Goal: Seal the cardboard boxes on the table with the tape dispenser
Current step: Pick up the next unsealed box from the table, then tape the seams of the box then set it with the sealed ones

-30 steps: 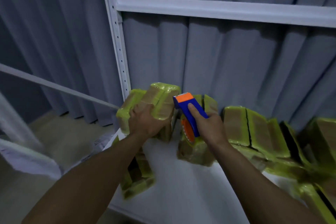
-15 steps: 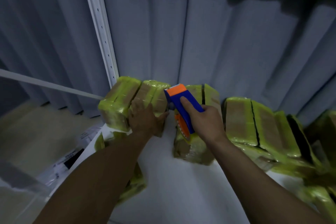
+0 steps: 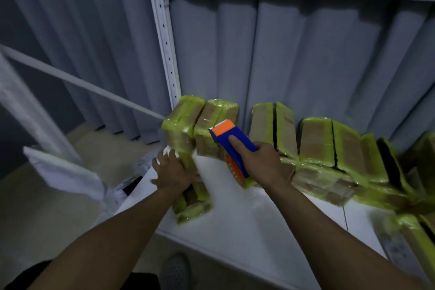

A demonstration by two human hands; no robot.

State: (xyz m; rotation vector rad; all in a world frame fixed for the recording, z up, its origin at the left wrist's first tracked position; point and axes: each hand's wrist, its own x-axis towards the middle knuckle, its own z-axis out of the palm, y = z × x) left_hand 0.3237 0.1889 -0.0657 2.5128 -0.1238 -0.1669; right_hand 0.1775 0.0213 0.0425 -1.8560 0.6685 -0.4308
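Head view, left hand (image 3: 174,172) dropped, fingers spread on lower box (image 3: 193,202), right hand (image 3: 261,162) still gripping tape dispenser (image 3: 231,141).

The white table (image 3: 247,219) bears yellow-taped boxes (image 3: 315,141). Two stand upright just left of where the right hand (image 3: 261,162) grips the dispenser (image 3: 224,140). One lies nearer, under the left hand (image 3: 174,172). The rest crowd right of the grip, some standing, some flat.

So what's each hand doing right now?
Left hand: open, resting on a box.
Right hand: gripping the dispenser.
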